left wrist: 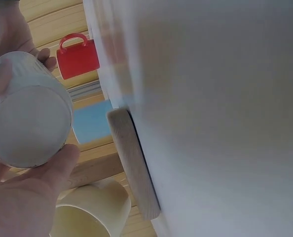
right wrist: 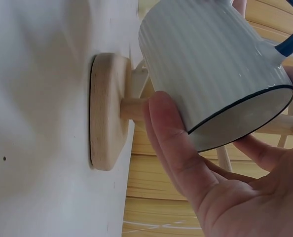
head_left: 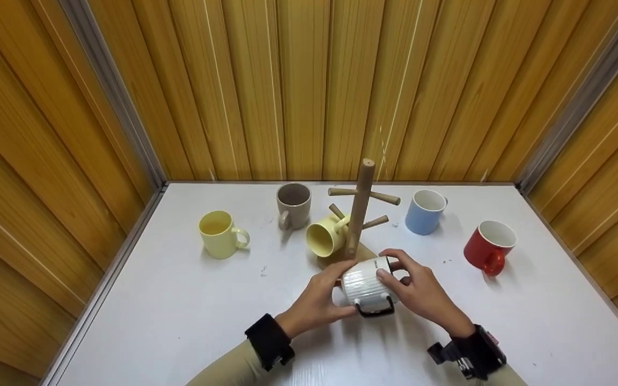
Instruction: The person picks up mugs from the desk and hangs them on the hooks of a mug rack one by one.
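Note:
A white ribbed mug (head_left: pixel 363 283) with a dark rim and dark handle is tipped on its side, off the table and in front of the wooden mug tree (head_left: pixel 361 209). My left hand (head_left: pixel 315 301) holds it at the base end, thumb and fingers on either side, and the left wrist view shows its round bottom (left wrist: pixel 30 127). At the rim end, my right hand (head_left: pixel 424 292) grips it between thumb and fingers. In the right wrist view the mug's opening (right wrist: pixel 245 118) faces my right palm. A yellow mug (head_left: pixel 322 239) hangs by its handle on a lower peg of the tree.
On the white table (head_left: pixel 153 321) stand another yellow mug (head_left: pixel 220 244) at left, a brown mug (head_left: pixel 294 206) behind, a blue mug (head_left: pixel 423 219) at back right and a red mug (head_left: pixel 486 249) at right. Wood-patterned walls (head_left: pixel 303 80) border the table.

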`<state>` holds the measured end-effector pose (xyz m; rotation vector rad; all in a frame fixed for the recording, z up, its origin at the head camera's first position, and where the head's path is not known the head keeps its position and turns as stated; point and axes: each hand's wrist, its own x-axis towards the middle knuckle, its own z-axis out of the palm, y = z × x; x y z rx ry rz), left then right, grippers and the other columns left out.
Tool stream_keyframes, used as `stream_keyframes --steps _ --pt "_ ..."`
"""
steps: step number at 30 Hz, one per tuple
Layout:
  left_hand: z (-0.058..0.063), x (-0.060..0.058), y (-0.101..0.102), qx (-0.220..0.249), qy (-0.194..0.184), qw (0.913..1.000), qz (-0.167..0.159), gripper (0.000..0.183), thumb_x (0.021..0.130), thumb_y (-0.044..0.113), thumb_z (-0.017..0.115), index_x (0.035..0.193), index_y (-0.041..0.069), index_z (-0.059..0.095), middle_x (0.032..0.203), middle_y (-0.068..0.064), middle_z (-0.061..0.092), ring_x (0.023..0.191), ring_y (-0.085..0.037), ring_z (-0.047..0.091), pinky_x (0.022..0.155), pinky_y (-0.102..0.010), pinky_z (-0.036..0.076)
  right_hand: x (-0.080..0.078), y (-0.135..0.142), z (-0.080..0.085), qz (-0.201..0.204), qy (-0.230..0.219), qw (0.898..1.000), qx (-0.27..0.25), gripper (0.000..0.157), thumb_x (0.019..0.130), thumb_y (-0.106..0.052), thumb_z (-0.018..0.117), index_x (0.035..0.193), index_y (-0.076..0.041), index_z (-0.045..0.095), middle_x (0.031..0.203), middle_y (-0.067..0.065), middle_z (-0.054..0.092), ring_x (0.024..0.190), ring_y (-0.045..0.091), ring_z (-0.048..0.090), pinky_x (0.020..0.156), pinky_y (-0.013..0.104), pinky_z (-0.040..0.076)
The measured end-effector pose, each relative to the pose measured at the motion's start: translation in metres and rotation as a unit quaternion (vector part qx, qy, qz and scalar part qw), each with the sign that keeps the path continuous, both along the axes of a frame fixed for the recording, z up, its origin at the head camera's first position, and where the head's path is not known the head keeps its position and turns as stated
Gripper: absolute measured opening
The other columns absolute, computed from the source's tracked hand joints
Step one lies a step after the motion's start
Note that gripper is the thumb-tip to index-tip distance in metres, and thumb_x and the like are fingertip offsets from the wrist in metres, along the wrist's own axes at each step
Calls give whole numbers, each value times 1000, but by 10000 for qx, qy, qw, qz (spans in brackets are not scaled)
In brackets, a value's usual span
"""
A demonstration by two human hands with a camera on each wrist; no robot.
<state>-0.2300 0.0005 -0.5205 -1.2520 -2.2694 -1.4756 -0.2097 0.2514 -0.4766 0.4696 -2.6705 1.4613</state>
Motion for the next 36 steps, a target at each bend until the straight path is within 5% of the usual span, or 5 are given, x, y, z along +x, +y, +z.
stream_keyframes --steps 8,13,21,25,36 --pt "-7 -2 -4 344 71 9992 -172 80 74 1 86 145 -5 48 137 -11 61 119 -17 62 94 -28 56 0 -3 -4 199 -213 9995 111 38 102 -35 65 135 -19 55 113 19 71 65 18 69 58 28 54" --pt "-7 -2 -9 475 -287 9980 -295 78 75 0 85 145 -2 51 134 -11 64 116 -18 64 94 -32 57 3 8 -3 929 -296 9943 430 50 107 -29 57 153 -19 39 131 27 62 71 21 73 62 31 58" --pt "-8 -2 -12 687 -888 9919 -602 74 77 -2 84 144 5 53 132 -12 66 113 -19 67 95 -38 58 4 25 -3 1849 76 9816 471 87 93 -19 76 163 -21 25 155 20 44 119 32 64 94 50 56" --pt "-6 -2 -13 677 -1106 9897 -606 74 78 -2 83 144 6 53 129 -13 67 110 -18 68 94 -38 58 6 25 -4 1884 196 9808 466 103 81 -25 89 163 -23 26 161 13 37 131 38 53 100 60 50" --pt "-3 -2 -14 729 -2212 9710 -536 71 80 2 84 144 7 55 128 -12 66 106 -17 70 94 -37 58 6 19 -1 1805 505 9818 317 96 80 -31 90 158 -22 35 154 1 45 131 32 54 104 53 50"
